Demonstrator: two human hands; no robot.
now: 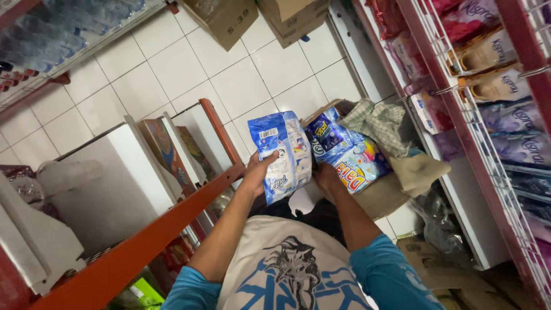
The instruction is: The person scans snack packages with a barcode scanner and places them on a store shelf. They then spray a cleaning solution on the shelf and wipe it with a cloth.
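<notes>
You're standing in a shop aisle. Wire racks [505, 143] hold rows of packaged goods (pouches mostly), and stock cartons [224, 20] sit on the white tiled floor [172, 69].

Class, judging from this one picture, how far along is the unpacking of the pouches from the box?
Done: nothing shows as shelved yet. In hand: the left hand grips a blue-and-white pouch, while the right hand is at the pouches in the cardboard box. Left: several colourful pouches remain in the box, with a checked cloth draped beside them.

Blue-and-white detergent pouch [282, 154], checked green-white cloth [379, 123], orange shelf rail [166, 229], white floor tiles [247, 80].
</notes>
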